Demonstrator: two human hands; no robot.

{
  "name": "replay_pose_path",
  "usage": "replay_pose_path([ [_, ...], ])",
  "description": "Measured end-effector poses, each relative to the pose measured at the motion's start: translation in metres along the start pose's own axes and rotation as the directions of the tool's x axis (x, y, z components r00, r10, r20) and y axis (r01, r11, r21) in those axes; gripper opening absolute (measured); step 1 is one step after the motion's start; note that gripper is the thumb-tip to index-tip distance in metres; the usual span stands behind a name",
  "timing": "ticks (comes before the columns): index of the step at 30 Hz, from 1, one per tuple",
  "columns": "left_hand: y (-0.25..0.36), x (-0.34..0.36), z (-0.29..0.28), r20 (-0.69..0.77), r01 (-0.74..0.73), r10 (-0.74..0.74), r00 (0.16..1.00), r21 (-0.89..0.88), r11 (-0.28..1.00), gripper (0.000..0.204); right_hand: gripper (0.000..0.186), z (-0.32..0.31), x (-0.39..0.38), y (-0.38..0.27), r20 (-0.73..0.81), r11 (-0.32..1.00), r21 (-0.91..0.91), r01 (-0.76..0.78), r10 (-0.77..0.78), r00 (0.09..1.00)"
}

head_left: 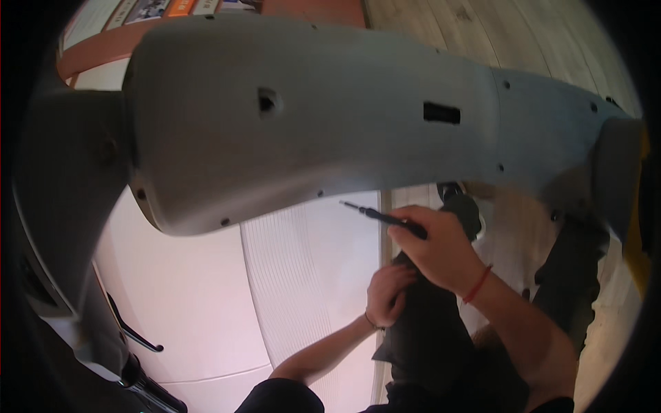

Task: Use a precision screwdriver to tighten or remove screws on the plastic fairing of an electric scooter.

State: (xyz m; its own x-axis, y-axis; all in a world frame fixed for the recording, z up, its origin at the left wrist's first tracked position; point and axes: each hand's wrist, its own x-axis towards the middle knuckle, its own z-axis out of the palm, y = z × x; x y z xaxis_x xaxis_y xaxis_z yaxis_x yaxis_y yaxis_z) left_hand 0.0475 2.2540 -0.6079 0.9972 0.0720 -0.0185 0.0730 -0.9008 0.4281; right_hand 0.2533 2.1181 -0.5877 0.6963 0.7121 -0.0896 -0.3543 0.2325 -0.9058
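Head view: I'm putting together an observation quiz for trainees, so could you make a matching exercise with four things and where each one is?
Column one
1. slim black tool
2. red band
3. left hand
4. grey casing

Column two
A. at the dark trouser leg
B. across the upper part of the picture
C. held in the right hand
D. around the right wrist

Right pairs: 1-C, 2-D, 3-A, 4-B

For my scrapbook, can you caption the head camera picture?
The right hand holds a slim black tool; a big gray panel stretches across the view.
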Motion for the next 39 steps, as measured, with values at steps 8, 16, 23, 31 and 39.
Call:
replay_pose_path([
  [8,-0.011,-0.001,-0.005,0.070,0.003,-0.002,0.998,-0.010,1.000,0.042,0.025,-0.042,0.031,-0.031,-0.068,0.996,-0.088,-0.001,-0.005,0.998],
  [16,-0.004,0.023,-0.006,0.073,0.003,-0.004,0.997,0.015,1.000,0.043,0.024,-0.067,0.052,-0.046,-0.091,0.999,0.052,-0.005,0.010,0.996],
  [23,0.007,0.056,-0.010,0.289,-0.108,0.045,0.956,0.207,0.972,0.032,0.025,-0.091,0.101,-0.052,-0.215,0.997,0.073,0.036,-0.020,0.976],
  [31,0.013,0.074,0.000,0.443,-0.130,0.087,0.892,0.067,0.989,0.025,0.027,-0.086,0.175,-0.108,-0.146,0.978,-0.106,0.178,-0.193,0.970],
  [39,0.014,0.085,-0.006,0.385,-0.135,0.104,0.917,0.055,0.989,0.025,0.026,-0.084,0.200,-0.102,-0.068,0.985,0.117,0.127,-0.120,0.990],
])
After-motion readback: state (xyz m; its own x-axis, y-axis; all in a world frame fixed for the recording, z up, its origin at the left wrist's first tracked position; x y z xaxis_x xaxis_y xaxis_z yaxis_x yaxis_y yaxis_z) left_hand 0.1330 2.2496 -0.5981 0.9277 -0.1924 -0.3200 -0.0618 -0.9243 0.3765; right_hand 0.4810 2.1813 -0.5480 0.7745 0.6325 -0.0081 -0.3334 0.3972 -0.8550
